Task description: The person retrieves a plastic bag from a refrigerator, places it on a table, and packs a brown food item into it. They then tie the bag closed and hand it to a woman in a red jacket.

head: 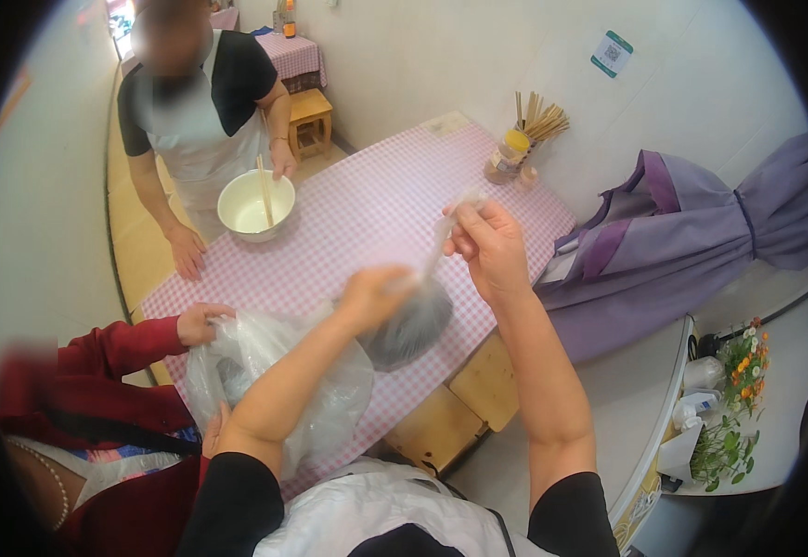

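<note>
A clear plastic bag (411,327) with dark contents hangs or rests at the near edge of the table with a pink checked tablecloth (369,209). My left hand (379,296) grips the bag's gathered neck just above the contents; its fingers are blurred. Higher up and to the right, my right hand (491,240) pinches the twisted top end of the same bag. Left of the dark bundle lies a large whitish plastic bag (320,397), held by another person's hands. Whether the dark bundle touches the table cannot be told.
Across the table a person in a white apron holds a white bowl (247,237) with chopsticks (264,198). A person in red sleeves (125,348) is at my left. A yellow-lidded jar (501,167) and a holder of chopsticks (543,122) stand by the wall. Wooden stools (438,425) and purple curtains (682,237) are nearby.
</note>
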Demonstrator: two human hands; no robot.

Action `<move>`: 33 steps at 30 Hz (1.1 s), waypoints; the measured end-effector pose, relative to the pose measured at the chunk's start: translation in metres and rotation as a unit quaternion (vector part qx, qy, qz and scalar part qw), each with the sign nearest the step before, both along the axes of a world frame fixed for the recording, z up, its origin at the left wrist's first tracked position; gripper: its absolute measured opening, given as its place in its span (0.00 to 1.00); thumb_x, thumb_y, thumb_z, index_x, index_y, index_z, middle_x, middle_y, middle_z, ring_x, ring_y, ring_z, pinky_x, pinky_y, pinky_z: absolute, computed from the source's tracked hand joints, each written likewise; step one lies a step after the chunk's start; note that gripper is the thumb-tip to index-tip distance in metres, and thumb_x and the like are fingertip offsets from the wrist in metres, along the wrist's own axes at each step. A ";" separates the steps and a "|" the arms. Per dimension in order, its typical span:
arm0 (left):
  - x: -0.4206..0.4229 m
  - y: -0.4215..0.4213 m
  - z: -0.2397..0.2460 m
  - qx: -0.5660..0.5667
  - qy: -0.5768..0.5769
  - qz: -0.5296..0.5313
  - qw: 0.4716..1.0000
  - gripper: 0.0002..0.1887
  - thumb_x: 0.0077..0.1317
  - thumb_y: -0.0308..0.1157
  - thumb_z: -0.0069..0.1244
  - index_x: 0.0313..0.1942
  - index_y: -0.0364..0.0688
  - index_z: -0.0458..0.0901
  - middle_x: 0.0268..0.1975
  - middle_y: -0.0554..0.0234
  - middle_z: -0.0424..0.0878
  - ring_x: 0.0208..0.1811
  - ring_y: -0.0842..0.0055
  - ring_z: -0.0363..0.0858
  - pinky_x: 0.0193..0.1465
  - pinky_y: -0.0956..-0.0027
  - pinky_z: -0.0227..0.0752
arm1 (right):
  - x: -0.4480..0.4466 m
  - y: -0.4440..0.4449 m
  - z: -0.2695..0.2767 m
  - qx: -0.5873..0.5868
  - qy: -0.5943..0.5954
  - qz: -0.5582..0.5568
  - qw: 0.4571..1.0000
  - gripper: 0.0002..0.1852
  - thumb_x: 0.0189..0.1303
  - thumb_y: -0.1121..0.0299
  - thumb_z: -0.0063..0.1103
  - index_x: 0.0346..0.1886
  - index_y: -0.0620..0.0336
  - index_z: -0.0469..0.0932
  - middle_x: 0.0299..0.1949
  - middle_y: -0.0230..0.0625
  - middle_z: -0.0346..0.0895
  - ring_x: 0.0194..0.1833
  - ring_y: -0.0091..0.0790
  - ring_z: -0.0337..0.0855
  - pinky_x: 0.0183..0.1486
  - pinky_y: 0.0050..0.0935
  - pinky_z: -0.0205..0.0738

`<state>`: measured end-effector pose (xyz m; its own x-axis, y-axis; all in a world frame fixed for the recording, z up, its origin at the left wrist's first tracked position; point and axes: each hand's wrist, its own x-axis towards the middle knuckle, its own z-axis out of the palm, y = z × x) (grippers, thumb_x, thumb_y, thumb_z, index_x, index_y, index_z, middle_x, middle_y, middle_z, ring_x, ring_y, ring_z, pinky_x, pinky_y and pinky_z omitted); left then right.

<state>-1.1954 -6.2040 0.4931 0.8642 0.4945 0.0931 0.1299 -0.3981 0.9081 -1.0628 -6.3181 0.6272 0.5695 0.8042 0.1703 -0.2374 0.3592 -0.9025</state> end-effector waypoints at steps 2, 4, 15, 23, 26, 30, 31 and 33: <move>-0.005 0.010 -0.019 -0.018 -0.002 0.017 1.000 0.15 0.58 0.37 0.55 0.44 0.41 0.82 0.40 0.54 0.84 0.41 0.64 0.83 0.48 0.66 0.74 | 0.015 -0.003 -0.025 0.002 0.036 0.027 0.999 0.13 0.61 0.75 0.49 0.50 0.64 0.73 0.38 0.37 0.77 0.28 0.21 0.73 0.32 0.25 0.74; -0.012 0.017 -0.034 -0.138 -0.037 0.013 0.990 0.11 0.62 0.32 0.52 0.43 0.38 0.82 0.36 0.62 0.84 0.36 0.76 0.80 0.42 0.73 0.74 | 0.023 -0.008 -0.059 -0.174 -0.054 -0.041 0.982 0.18 0.56 0.76 0.51 0.52 0.64 0.72 0.42 0.38 0.77 0.29 0.24 0.74 0.34 0.25 0.74; -0.036 0.006 0.026 0.308 0.098 0.131 0.937 0.08 0.52 0.36 0.53 0.28 0.42 0.76 0.30 0.54 0.76 0.33 0.55 0.77 0.34 0.55 0.70 | 0.025 0.002 -0.131 -0.269 -0.285 0.005 0.920 0.08 0.50 0.73 0.61 0.36 0.60 0.79 0.28 0.32 0.79 0.31 0.23 0.77 0.34 0.26 0.73; -0.026 -0.006 0.026 0.278 0.089 0.192 0.937 0.09 0.59 0.36 0.46 0.32 0.40 0.78 0.33 0.48 0.78 0.36 0.52 0.77 0.38 0.52 0.70 | 0.026 -0.016 -0.109 -0.236 -0.096 -0.016 0.967 0.11 0.58 0.71 0.53 0.41 0.65 0.78 0.31 0.31 0.78 0.31 0.23 0.76 0.32 0.22 0.71; -0.023 -0.001 0.028 0.241 0.061 0.202 0.947 0.11 0.61 0.36 0.43 0.30 0.39 0.78 0.32 0.44 0.78 0.37 0.50 0.76 0.40 0.51 0.68 | 0.026 -0.006 -0.099 -0.215 -0.077 0.005 0.974 0.11 0.59 0.70 0.52 0.41 0.65 0.78 0.32 0.33 0.78 0.33 0.23 0.76 0.34 0.21 0.70; -0.025 0.005 0.029 0.228 -0.015 0.206 0.951 0.10 0.64 0.33 0.42 0.31 0.36 0.75 0.28 0.43 0.76 0.33 0.47 0.74 0.34 0.53 0.66 | 0.032 0.003 -0.085 -0.178 -0.094 0.041 0.979 0.10 0.59 0.71 0.51 0.39 0.64 0.78 0.33 0.32 0.77 0.32 0.21 0.74 0.32 0.22 0.68; -0.026 0.004 0.030 0.233 -0.035 0.209 0.949 0.10 0.65 0.32 0.42 0.32 0.35 0.75 0.27 0.43 0.75 0.31 0.48 0.75 0.32 0.55 0.66 | 0.034 0.003 -0.083 -0.214 -0.112 0.027 0.970 0.09 0.59 0.71 0.51 0.39 0.63 0.78 0.32 0.32 0.77 0.31 0.21 0.73 0.31 0.22 0.67; -0.028 0.000 0.032 0.220 0.022 0.222 0.950 0.08 0.64 0.32 0.43 0.34 0.36 0.75 0.28 0.45 0.76 0.31 0.50 0.75 0.33 0.56 0.67 | 0.037 0.002 -0.083 -0.240 -0.157 0.014 0.958 0.09 0.58 0.71 0.52 0.39 0.62 0.78 0.32 0.30 0.76 0.29 0.20 0.71 0.29 0.21 0.65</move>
<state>-1.2236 -6.2038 0.5248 0.5870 0.7326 0.3447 0.4073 -0.6351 0.6563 -1.0261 -6.3160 0.5442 0.5276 0.8471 -0.0633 0.0702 -0.1177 -0.9906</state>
